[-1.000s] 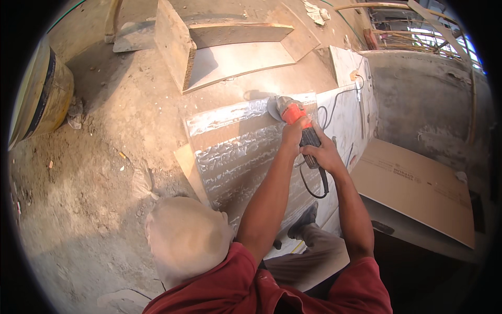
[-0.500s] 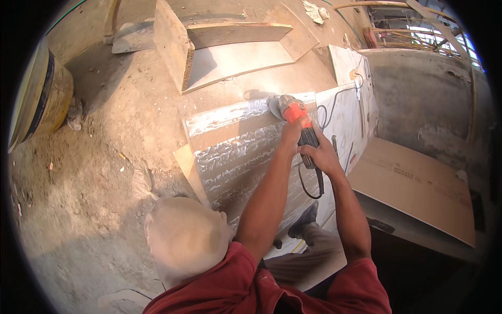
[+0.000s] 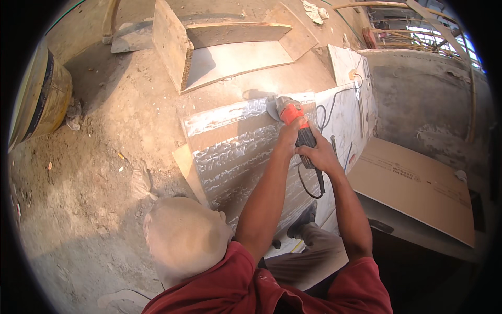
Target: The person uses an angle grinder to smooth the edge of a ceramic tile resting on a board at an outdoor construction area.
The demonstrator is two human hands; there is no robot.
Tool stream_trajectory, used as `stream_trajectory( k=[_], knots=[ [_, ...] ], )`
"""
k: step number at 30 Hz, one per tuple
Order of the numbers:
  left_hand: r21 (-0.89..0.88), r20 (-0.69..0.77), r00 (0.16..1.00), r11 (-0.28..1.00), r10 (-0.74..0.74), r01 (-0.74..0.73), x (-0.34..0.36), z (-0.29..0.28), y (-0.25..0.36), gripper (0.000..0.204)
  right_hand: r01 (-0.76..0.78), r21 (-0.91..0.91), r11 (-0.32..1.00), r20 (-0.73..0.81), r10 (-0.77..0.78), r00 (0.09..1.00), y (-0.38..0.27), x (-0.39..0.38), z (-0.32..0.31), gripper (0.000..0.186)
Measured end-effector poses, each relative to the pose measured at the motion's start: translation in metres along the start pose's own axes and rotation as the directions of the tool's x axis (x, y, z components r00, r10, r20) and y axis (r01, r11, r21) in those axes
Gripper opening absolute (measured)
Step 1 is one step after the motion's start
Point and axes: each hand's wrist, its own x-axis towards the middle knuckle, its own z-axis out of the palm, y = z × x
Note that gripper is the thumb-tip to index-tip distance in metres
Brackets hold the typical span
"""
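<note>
An angle grinder (image 3: 289, 111) with an orange body and black rear handle rests its disc at the far edge of a large slab (image 3: 235, 152) whose upper face is covered in silvery ridged streaks. My left hand (image 3: 289, 138) grips the grinder just behind the orange body. My right hand (image 3: 320, 155) holds the black rear handle. The grinder's black cord (image 3: 309, 191) loops down below my right hand. Both forearms reach up from my red shirt; a beige cap (image 3: 183, 235) shows at the lower left.
A yellow drum (image 3: 44, 99) stands at the left on dusty ground. A wooden board frame (image 3: 170, 47) lies beyond the slab. A white panel (image 3: 348, 65) stands at the slab's right end, a brown cardboard sheet (image 3: 418, 183) lies at the right, and a concrete wall (image 3: 429, 99) rises behind it.
The grinder and both hands have edged very slightly left along the slab's far edge; the grip is the same.
</note>
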Motion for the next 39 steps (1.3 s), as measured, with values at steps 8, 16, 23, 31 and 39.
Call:
stream_trajectory(
  k=[8,16,23,31,39],
  knots=[
    [-0.061,0.010,1.000,0.998,0.002,-0.002,0.005,0.000,-0.008,0.026,-0.081,-0.054,0.995,0.042,0.083,0.996,-0.015,-0.003,-0.009,0.097],
    [-0.113,0.076,0.997,0.993,-0.023,0.031,0.011,-0.005,-0.011,0.032,-0.094,-0.119,0.988,0.058,0.101,0.993,-0.025,-0.006,-0.010,0.098],
    [0.069,0.009,1.000,0.997,-0.018,0.017,0.006,0.000,-0.004,0.032,-0.024,0.062,0.998,-0.007,0.024,1.000,0.004,-0.001,0.001,0.099],
    [-0.048,0.042,0.999,0.999,-0.001,0.003,0.005,-0.004,-0.004,0.030,-0.065,-0.055,0.996,0.068,0.069,0.995,-0.022,-0.005,-0.008,0.099],
    [-0.121,0.101,0.994,0.991,-0.036,0.048,0.007,-0.006,-0.006,0.031,-0.126,-0.147,0.981,0.058,0.136,0.989,-0.032,-0.006,-0.008,0.098]
  ],
)
